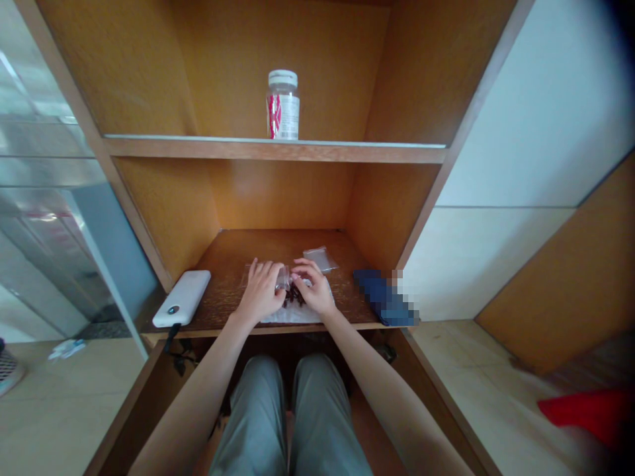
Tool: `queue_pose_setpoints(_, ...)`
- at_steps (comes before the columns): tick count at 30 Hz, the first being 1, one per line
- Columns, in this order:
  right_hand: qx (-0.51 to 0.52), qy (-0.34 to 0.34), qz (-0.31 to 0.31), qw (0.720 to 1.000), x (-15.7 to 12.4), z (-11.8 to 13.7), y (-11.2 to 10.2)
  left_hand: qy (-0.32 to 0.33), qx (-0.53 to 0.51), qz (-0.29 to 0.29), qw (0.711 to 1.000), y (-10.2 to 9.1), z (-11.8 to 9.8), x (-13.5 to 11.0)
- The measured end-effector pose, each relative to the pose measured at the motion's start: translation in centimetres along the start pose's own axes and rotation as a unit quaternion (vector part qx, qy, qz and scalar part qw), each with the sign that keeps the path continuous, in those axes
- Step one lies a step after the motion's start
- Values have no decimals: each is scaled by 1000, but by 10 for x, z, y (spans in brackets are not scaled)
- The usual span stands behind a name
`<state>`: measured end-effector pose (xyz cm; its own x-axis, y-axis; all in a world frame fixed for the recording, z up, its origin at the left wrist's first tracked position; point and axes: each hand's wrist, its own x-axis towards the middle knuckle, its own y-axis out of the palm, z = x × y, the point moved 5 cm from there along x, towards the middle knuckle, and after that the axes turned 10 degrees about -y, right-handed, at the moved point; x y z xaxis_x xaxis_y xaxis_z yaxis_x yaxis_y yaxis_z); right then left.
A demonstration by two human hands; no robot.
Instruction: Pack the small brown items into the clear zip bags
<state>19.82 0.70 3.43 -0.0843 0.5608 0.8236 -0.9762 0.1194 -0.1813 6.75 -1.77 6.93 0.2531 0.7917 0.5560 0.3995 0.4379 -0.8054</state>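
Observation:
My left hand (262, 288) lies over a small clear plastic bag (283, 277), its thumb and fingers closed on the bag. Close by on the right, my right hand (313, 289) has its thumb and fingers bent together beside the bag's edge; what they pinch is too small to make out. Beneath and between both hands is a pile of small dark brown pieces (294, 295) on a whitish sheet (292, 316). Another clear plastic bag (320, 258) lies flat just beyond my right hand.
A white power bank (182, 299) with a black cable lies on the shelf's (225, 264) left side. At the right edge is a dark blue, partly pixelated object (384, 297). A white-capped jar (283, 106) stands on the upper shelf (278, 151). An open drawer is below.

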Motion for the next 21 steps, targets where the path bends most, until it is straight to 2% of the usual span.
queue_pose_setpoints(5,-37,14,-60,997,1,-6,-7,-46,-27,-8,999,5,16,-8)
queue_pose_setpoints(15,-61,4,-38,997,3,4,-4,-110,-34,40,993,18,28,-27)
queue_pose_setpoints(18,-89,7,8,996,8,8,0,-121,-48,52,990,21,31,-28)
queue_pose_setpoints(21,-153,45,102,982,9,10,8,-140,-61,55,987,23,35,-28)
